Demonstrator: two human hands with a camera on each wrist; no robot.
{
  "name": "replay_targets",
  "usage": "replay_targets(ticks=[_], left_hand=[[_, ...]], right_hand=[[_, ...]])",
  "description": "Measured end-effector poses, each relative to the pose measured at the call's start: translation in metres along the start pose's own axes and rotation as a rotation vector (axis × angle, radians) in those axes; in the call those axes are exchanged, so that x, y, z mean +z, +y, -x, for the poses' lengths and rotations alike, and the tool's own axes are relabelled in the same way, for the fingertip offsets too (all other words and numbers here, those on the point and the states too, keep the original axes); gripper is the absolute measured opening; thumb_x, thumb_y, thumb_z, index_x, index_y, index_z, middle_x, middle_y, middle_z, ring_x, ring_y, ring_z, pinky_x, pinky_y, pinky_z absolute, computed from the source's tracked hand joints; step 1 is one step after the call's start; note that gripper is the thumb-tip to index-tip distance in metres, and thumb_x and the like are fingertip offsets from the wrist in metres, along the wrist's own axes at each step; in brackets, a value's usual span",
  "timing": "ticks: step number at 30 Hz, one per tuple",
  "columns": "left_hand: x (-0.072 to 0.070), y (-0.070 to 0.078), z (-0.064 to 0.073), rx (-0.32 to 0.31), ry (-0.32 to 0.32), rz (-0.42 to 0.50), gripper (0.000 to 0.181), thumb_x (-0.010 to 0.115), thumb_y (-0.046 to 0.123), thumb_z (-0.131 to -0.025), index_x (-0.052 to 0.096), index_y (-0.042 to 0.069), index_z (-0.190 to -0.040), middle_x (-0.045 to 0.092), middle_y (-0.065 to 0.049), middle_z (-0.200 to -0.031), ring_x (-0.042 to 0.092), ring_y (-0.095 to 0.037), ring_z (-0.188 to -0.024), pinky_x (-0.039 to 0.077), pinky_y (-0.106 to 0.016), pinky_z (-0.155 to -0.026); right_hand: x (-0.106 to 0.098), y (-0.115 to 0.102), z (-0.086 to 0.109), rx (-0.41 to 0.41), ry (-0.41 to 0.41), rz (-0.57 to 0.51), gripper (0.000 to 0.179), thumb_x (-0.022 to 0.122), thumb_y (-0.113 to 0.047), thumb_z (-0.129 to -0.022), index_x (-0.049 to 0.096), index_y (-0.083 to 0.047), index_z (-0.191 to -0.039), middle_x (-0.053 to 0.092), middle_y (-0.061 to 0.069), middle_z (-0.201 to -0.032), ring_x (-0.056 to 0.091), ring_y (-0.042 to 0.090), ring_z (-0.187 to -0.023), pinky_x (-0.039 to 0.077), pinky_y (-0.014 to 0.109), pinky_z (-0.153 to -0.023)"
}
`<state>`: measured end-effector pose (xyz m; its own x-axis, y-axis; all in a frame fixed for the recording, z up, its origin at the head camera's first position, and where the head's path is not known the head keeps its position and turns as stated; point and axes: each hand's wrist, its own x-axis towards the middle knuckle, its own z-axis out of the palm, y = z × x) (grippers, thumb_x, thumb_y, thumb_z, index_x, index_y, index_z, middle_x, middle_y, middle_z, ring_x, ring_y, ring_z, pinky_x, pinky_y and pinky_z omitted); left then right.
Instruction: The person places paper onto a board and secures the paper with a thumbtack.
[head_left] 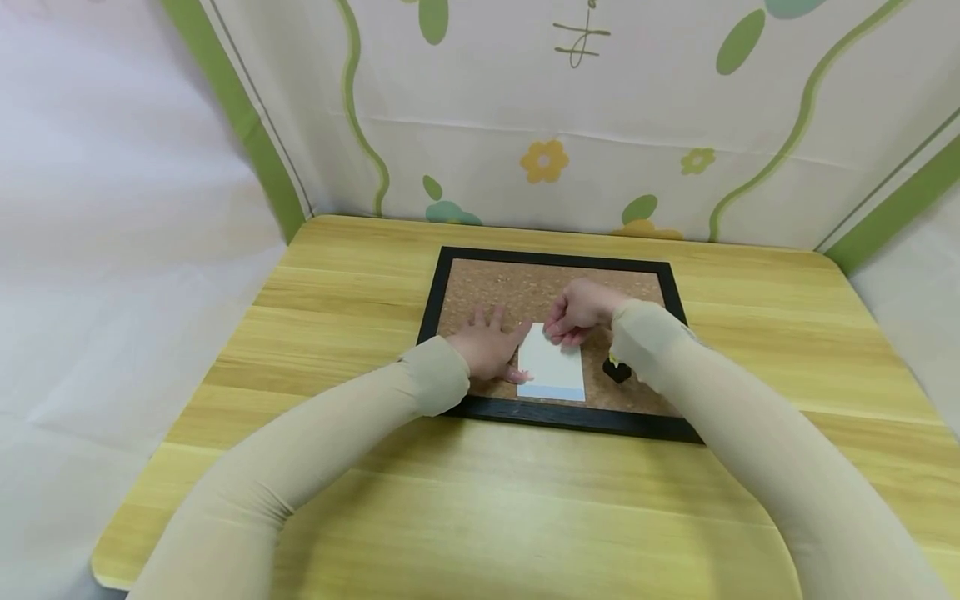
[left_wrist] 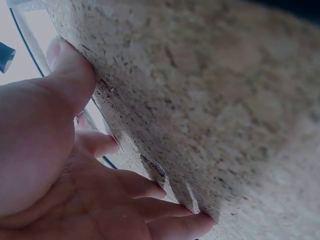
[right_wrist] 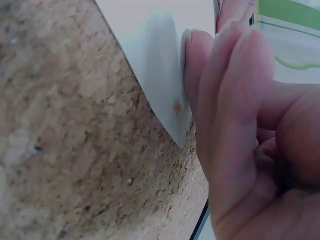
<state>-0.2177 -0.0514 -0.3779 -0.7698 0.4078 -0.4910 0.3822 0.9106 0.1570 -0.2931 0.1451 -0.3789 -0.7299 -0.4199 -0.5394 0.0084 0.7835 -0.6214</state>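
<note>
A white card with a light blue strip along its near edge lies on a black-framed corkboard. My left hand rests with fingers spread on the cork, left of the card, its thumb reaching over the card's left edge. In the left wrist view, the fingertips meet the cork. My right hand is at the card's far right part, thumb and fingertips bunched together. The right wrist view shows a fingertip against the card, which bows upward near a corner; I cannot tell what the thumb and index finger pinch.
A small black object with a yellow-green bit on it sits on the cork beneath the right wrist. The corkboard lies on a wooden table. A white curtain with printed flowers and vines hangs behind the table.
</note>
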Motion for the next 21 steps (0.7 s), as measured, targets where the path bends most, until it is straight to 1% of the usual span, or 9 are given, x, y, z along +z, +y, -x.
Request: replay_targets(ticks=[5, 10, 16, 21], left_hand=[[0.0, -0.001, 0.0, -0.006, -0.008, 0.037, 0.096, 0.057, 0.064, -0.088, 0.005, 0.029, -0.161, -0.007, -0.021, -0.163, -0.006, -0.052, -0.144, 0.01, -0.061, -0.114], [0.001, -0.002, -0.001, -0.004, -0.007, 0.03, 0.096, 0.057, 0.064, -0.087, 0.006, 0.029, -0.161, -0.006, -0.022, -0.163, -0.005, -0.052, -0.144, 0.011, -0.061, -0.114], [0.001, -0.004, -0.003, -0.003, -0.006, 0.032, 0.097, 0.057, 0.064, -0.086, 0.006, 0.03, -0.161, -0.006, -0.021, -0.163, -0.006, -0.052, -0.144, 0.011, -0.06, -0.114], [0.001, -0.005, -0.003, -0.003, -0.009, 0.019, 0.097, 0.056, 0.066, -0.086, 0.005, 0.03, -0.161, -0.006, -0.021, -0.163, -0.005, -0.052, -0.144, 0.011, -0.061, -0.114]], right_hand=[[0.001, -0.007, -0.001, 0.051, -0.014, 0.023, 0.01, 0.065, -0.007, -0.096, 0.074, -0.002, -0.097, 0.072, 0.007, -0.08, 0.06, 0.011, -0.059, 0.053, 0.025, -0.058], [0.002, -0.013, -0.003, 0.089, -0.018, 0.043, 0.01, 0.063, -0.005, -0.097, 0.072, -0.002, -0.096, 0.072, 0.007, -0.079, 0.059, 0.01, -0.058, 0.053, 0.024, -0.057], [0.004, -0.02, -0.004, 0.116, -0.021, 0.084, 0.009, 0.063, -0.005, -0.097, 0.071, -0.003, -0.093, 0.072, 0.007, -0.078, 0.06, 0.012, -0.06, 0.053, 0.025, -0.058], [0.005, -0.024, -0.005, 0.116, -0.015, 0.13, 0.009, 0.064, -0.006, -0.096, 0.071, -0.004, -0.09, 0.072, 0.008, -0.079, 0.061, 0.013, -0.061, 0.053, 0.027, -0.058]])
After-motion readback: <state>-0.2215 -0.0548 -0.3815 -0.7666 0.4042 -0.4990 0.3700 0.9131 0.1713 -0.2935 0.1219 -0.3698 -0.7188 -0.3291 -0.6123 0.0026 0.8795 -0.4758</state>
